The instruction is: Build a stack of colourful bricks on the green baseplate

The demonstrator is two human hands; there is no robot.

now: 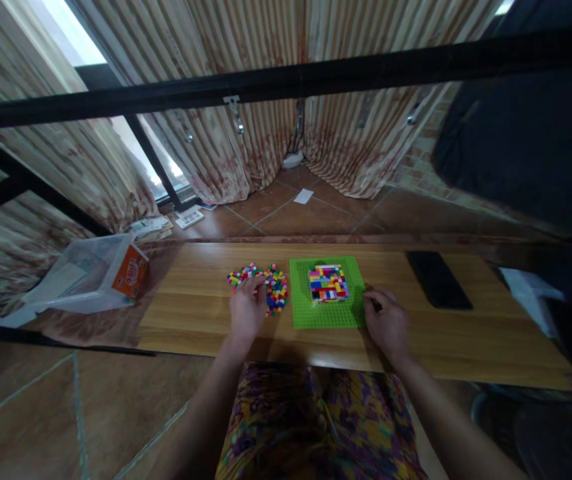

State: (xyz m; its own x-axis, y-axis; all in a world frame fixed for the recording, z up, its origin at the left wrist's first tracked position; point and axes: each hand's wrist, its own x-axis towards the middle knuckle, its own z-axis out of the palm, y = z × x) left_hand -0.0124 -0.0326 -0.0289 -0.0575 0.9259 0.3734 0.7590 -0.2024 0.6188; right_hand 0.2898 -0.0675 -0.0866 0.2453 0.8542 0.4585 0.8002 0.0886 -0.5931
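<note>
A green studded baseplate (301, 313) lies on the wooden board. On it stands a block of multicoloured bricks (329, 283), with green studs showing all round. To its left is a loose pile of small coloured bricks (277, 293). My left hand (247, 308) is over the near left part of that pile, fingers drawn together; whatever they may hold is too small to make out. My right hand (386, 321) is at the right edge of the baseplate, its fingers curled and pinched together, and anything between them is hidden.
A black phone-like slab (439, 280) lies on the wooden board (181, 300) at the right. Beyond the left end stands a clear plastic box (91, 277) with an orange label. A dark metal bar (266, 85) crosses in front of the curtains.
</note>
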